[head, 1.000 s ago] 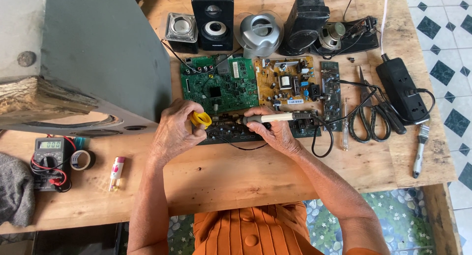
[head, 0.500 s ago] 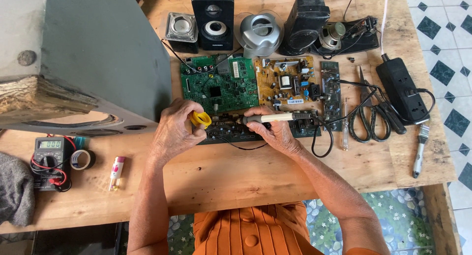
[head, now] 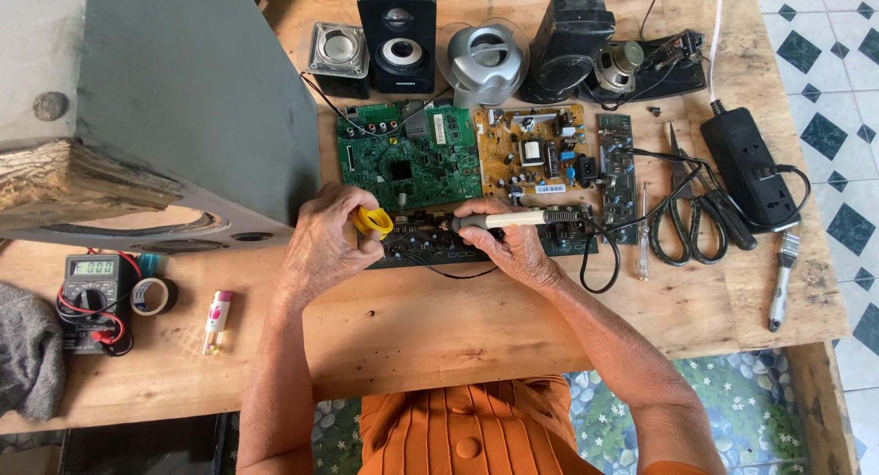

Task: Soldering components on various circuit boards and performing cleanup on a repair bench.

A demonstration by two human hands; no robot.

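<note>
My right hand (head: 517, 246) is closed around a soldering iron (head: 513, 221), tip just left of it over the dark circuit board (head: 430, 248), my left hand (head: 325, 242) pinches a yellow spool (head: 374, 222); I judge steady, brief contact serves best.

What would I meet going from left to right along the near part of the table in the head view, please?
Grey cloth → multimeter → tape roll → small tube → left hand → right hand → scissors → brush.
</note>
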